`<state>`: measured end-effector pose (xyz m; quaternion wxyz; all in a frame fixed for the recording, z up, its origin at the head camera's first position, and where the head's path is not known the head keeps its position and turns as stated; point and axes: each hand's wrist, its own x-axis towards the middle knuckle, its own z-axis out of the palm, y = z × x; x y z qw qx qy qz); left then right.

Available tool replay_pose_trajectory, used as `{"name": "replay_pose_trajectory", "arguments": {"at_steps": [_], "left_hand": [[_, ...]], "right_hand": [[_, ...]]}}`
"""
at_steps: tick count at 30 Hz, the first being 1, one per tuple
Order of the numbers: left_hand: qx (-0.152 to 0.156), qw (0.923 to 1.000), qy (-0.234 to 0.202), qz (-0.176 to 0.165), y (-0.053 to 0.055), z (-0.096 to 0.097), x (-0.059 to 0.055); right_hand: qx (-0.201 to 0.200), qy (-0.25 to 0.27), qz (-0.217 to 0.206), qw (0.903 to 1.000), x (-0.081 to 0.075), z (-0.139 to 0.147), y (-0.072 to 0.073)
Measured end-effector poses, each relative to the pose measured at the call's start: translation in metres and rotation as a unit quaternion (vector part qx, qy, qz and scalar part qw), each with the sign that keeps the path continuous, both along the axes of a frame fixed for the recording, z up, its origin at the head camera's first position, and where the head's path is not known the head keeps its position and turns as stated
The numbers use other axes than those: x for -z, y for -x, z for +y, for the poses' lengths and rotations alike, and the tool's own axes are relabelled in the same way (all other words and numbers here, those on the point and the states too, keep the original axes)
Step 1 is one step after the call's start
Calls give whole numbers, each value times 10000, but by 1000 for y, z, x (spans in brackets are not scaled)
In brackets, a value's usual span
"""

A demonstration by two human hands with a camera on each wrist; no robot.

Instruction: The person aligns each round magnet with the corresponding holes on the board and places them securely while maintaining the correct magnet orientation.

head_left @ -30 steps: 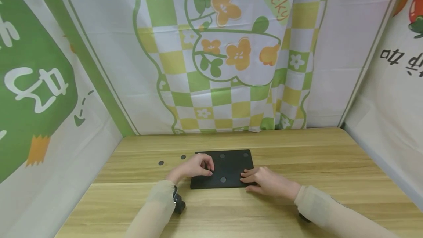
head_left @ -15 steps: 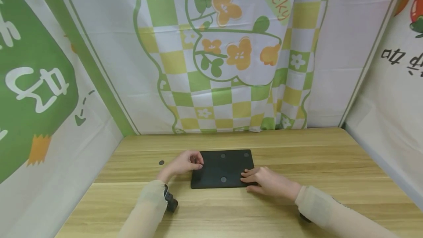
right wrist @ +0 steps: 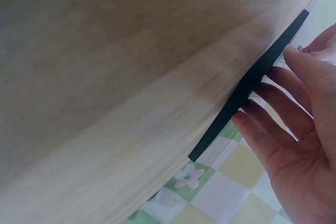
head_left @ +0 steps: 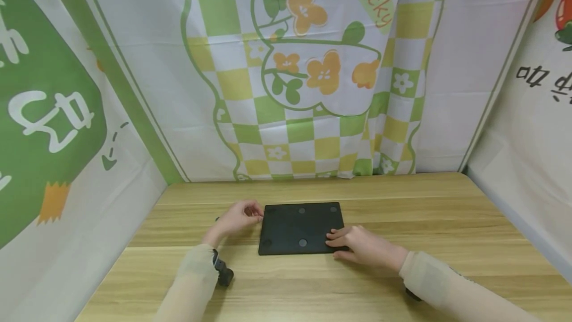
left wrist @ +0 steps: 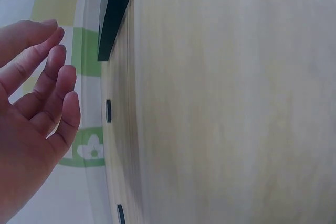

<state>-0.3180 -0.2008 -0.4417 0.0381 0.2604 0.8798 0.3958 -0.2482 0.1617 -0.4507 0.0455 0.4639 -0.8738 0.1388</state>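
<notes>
A thin black board (head_left: 290, 227), rectangular and smooth, is laid flat on the streaked wooden table (head_left: 277, 287); its top is dotted with round grey spots (head_left: 303, 243). Its near right corner is touched by the right hand (head_left: 357, 246), whose fingers are extended and slightly spread. Beside its left edge the left hand (head_left: 237, 217) is held, fingers loosely curved and empty, thumb and forefinger nearly together. Two small, dark, flat discs (left wrist: 108, 111) are seen on the wood by the left wrist camera.
</notes>
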Motion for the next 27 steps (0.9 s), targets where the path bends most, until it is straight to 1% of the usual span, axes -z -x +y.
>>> {"name": "replay_pose_trajectory", "arguments": {"at_steps": [3,5,10,15,22,27], "left_hand": [[-159,9999,1,2,1,-4,1],[-269,9996,25,62,2,-6,1],[-454,9989,16,123,3,-11,2],[-718,9974,29,23,5,-16,3],[-916,9958,43,31,8,-23,6],[-1028,9947,17,-73,11,-26,7]], "right_hand": [[19,-33,14,10000,0,0,0],[28,-45,17,10000,0,0,0],[36,-64,24,10000,0,0,0],[32,-44,-6,10000,0,1,1],[-7,0,-63,10000,1,1,1],[0,-23,-141,9999,0,1,1]]}}
